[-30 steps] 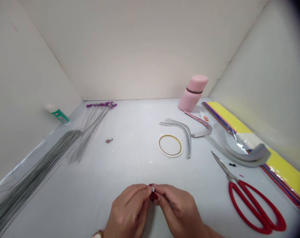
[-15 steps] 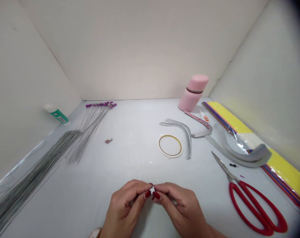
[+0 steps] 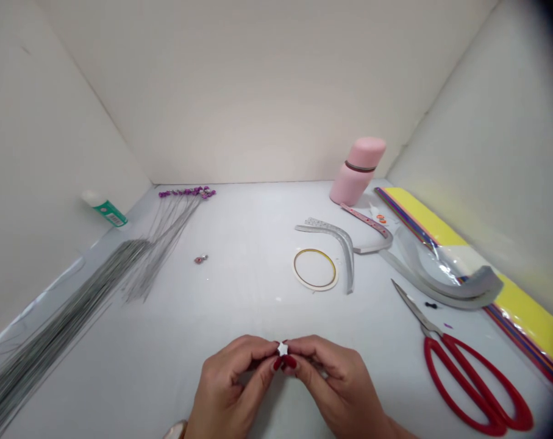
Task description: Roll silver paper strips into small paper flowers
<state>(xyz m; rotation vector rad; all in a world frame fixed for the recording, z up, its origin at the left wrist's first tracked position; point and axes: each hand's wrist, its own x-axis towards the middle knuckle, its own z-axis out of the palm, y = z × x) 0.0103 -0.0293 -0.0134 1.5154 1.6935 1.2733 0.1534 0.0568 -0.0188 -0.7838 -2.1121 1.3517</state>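
Observation:
A tiny white paper star point(image 3: 282, 349) is pinched between the fingertips of both hands, low in the middle of the view. My left hand point(image 3: 242, 378) grips its left side with thumb and forefinger. From the other side my right hand point(image 3: 333, 378) holds it the same way, the two thumbs with dark red nails meeting just below it. The star's lower edge is partly covered by the thumbs. Beyond the hands lies a roll of thin double-sided tape point(image 3: 296, 274), flat on the white table point(image 3: 239, 244).
On the left lie a bundle of thin wires point(image 3: 75, 311), purple-tipped wire stems point(image 3: 187, 194), a glue tube point(image 3: 109, 212) and two little beads point(image 3: 200, 259). To the right are red-handled scissors point(image 3: 475, 384), paper strips point(image 3: 344, 244), a pink bottle point(image 3: 356, 174) and packaged coloured paper point(image 3: 454, 244).
The star is turned so its five-pointed face shows more fully, and both thumbs have shifted slightly lower beneath it. Both hands still pinch it in nearly the same place.

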